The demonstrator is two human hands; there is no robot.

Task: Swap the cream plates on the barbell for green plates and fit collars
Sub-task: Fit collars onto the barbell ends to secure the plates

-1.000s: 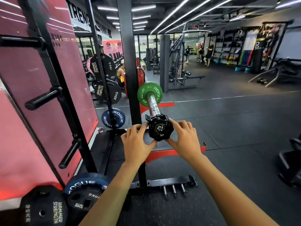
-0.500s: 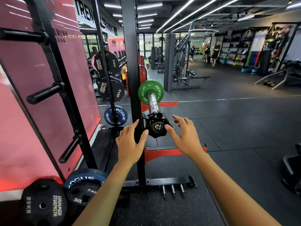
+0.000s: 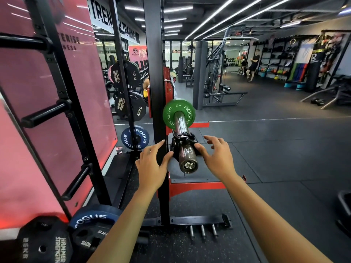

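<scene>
Green plate (image 3: 171,114) on barbell sleeve (image 3: 182,128), black collar (image 3: 179,144) partway along, seemingly unclamped.

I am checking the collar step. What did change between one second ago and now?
The black collar slid along the sleeve toward the green plate; the sleeve's end now sticks out past it. Both hands loosened: the left hand and right hand now press it with thumbs, fingers spread. The green plate stayed in place.

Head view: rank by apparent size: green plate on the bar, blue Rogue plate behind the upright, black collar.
1. green plate
2. blue Rogue plate, close to it but farther away and partly hidden, so unsure
3. black collar, smallest though nearest
</scene>
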